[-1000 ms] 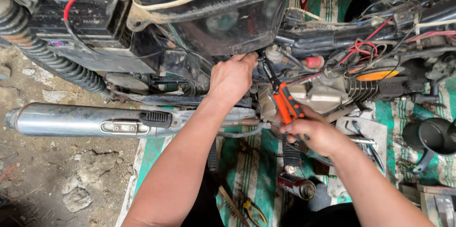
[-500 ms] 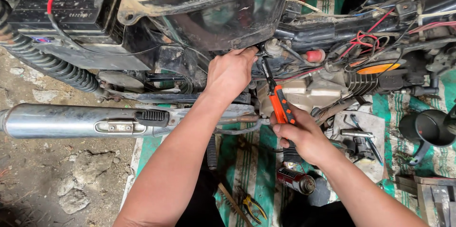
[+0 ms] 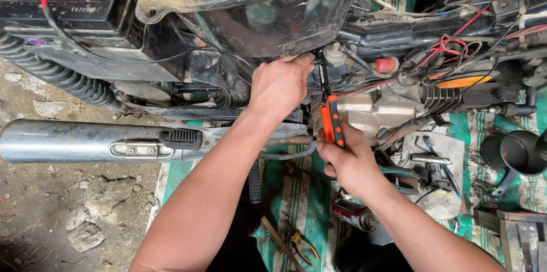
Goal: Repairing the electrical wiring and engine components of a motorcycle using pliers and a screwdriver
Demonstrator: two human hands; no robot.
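Orange-and-black screwdriver (image 3: 330, 121) upright in clenched right hand (image 3: 348, 161), left hand (image 3: 279, 84) gripping the motorcycle frame (image 3: 364, 38).

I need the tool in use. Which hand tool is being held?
The orange-handled tool, gripped by the right hand at the engine; the yellow-handled pliers lie loose on the mat.

left hand (image 3: 280, 85) reaches forward, fingers curled, forearm extended; right hand (image 3: 348, 158) sits nearer the body, fist closed, wrist bent.

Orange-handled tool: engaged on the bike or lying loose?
Engaged. The right hand grips the orange-handled tool, shaft upright, tip up at the frame beside the left hand.
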